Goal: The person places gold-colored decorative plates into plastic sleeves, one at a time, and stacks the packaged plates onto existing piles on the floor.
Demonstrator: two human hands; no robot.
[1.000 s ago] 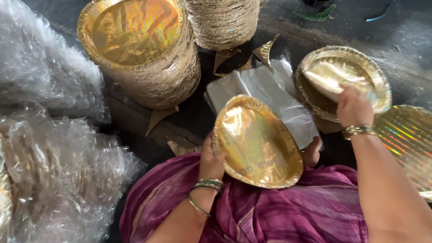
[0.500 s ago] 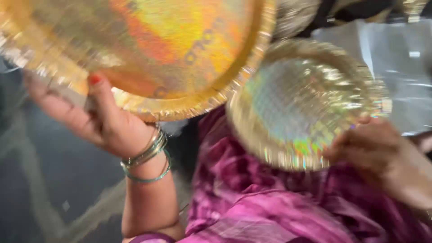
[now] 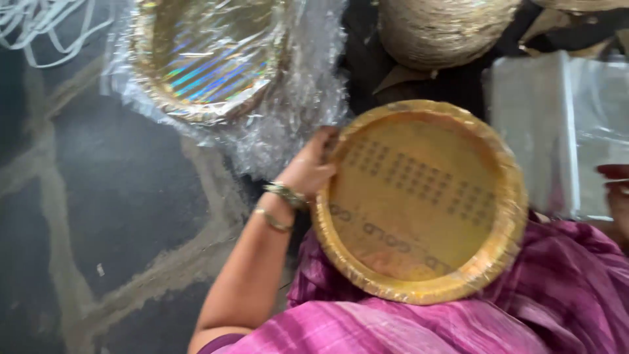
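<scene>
**Bangles, a bare forearm, magenta cloth**

Your left hand (image 3: 313, 172) is bare, with no glove or ring that can be made out. Just below it, at the wrist, you wear two thin metal bangles (image 3: 282, 204), one greenish-gold, the other pale gold, set slightly apart. The forearm beyond them is uncovered. Further down from the hand, a magenta garment (image 3: 419, 328) with darker purple streaks drapes in soft folds. Only a blurred edge of your right hand (image 3: 617, 196) shows.
</scene>
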